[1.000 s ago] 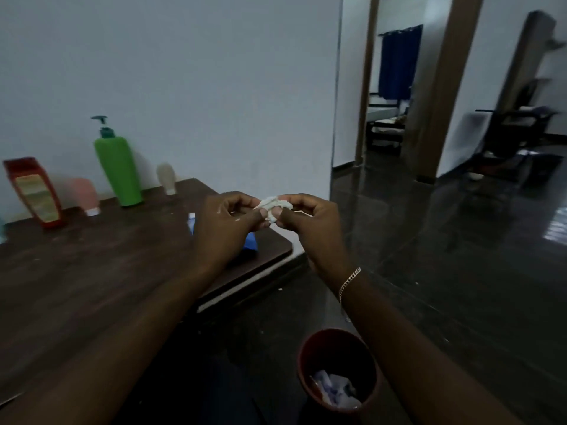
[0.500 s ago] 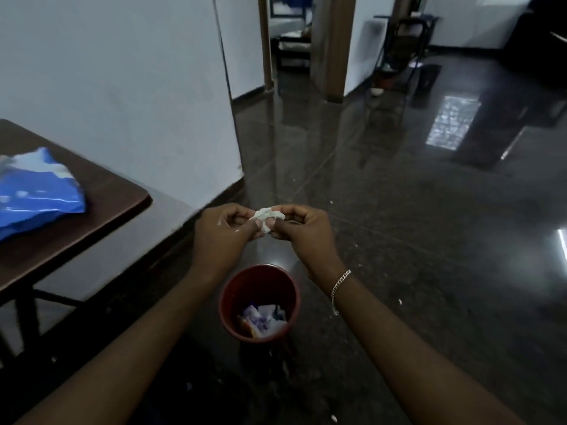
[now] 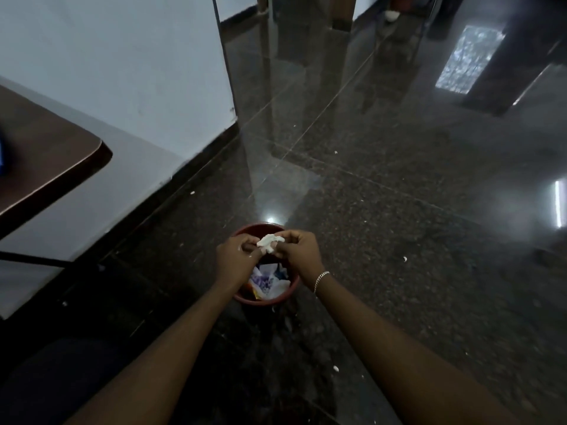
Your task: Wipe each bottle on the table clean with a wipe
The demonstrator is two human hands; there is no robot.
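A crumpled white wipe is pinched between my left hand and my right hand, fingers of both curled round it. Both hands hover directly over a red bin that stands on the dark floor and holds several discarded papers and wipes. No bottle is in view. Only the corner of the brown table shows at the left edge.
A sliver of a blue packet lies on the table at the far left. A white wall with a dark skirting runs behind the bin. Glossy dark floor with small white specks stretches to the right.
My view has swung down and right, away from the bottles on the table. Both hands carried the wipe from over the table's corner to above the red bin.
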